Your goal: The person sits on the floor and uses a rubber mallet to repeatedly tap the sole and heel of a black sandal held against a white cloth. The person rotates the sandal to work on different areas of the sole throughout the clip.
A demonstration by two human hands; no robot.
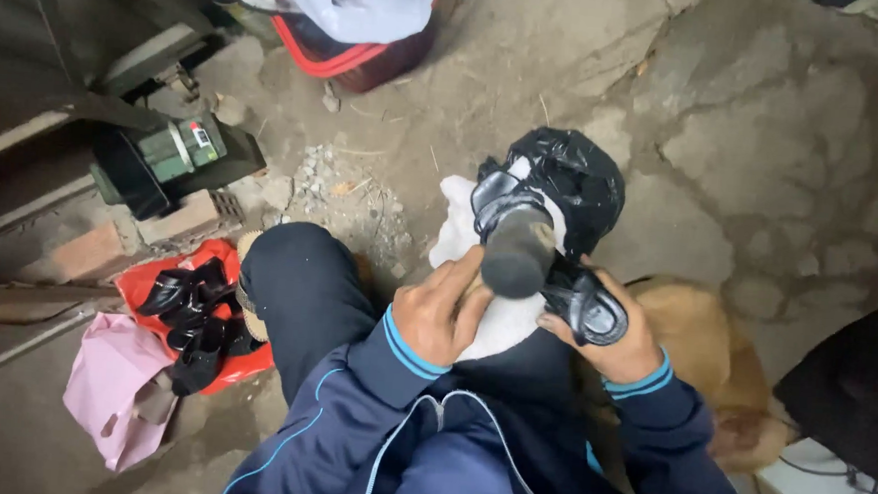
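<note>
My left hand [440,317] gripped the brush [515,253], bristles up at twelve o'clock; my right hand [610,336] clasped the black shoe [584,303] at three o'clock, steadied over the white cloth [500,320] on my lap.

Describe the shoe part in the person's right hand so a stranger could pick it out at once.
Start at the person's lap, where a white cloth lies over the knee. At its right edge the right hand grips a glossy black shoe upper. Unlike the similar black pieces heaped on the red bag on the floor to the left, this one is held up in the hand.
</note>
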